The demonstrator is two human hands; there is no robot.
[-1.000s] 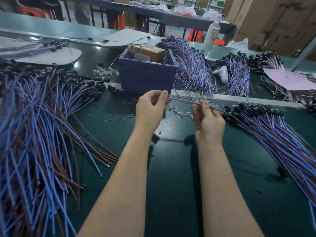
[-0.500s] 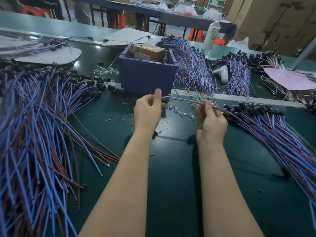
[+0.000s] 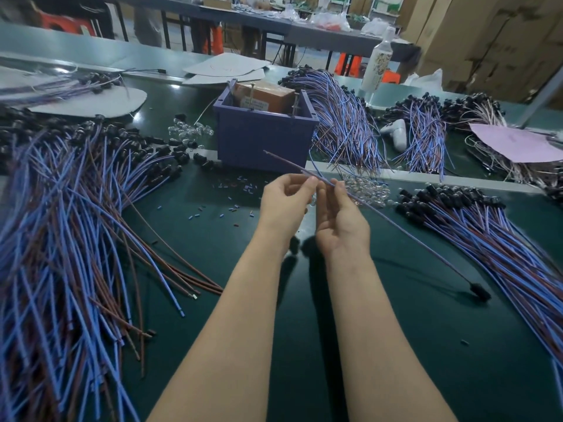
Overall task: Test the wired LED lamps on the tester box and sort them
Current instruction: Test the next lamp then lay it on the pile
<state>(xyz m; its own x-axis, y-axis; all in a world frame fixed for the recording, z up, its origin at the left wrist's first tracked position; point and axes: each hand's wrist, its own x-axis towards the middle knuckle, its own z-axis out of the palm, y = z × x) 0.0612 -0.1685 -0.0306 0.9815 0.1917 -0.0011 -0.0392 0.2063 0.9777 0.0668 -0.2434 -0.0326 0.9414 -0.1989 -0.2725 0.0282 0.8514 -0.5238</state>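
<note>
While the left hand (image 3: 286, 199) pinches the thin blue-and-brown wired LED lamp (image 3: 365, 206) just before the purple plastic tester box (image 3: 262, 138), the right hand's (image 3: 339, 219) hold being unclear, its bare ends should meet the contacts separately.

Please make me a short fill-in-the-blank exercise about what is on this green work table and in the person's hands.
1. The left hand and the right hand together hold ____ thin blue-and-brown wired lamp.
2. The lamp's black head hangs on the person's ____ side.
3. The brown cardboard tester box sits inside a ____ plastic bin.
4. The flat paper sheet at the far right is ____ in colour.
Missing words: one; right; purple; pink.
</note>
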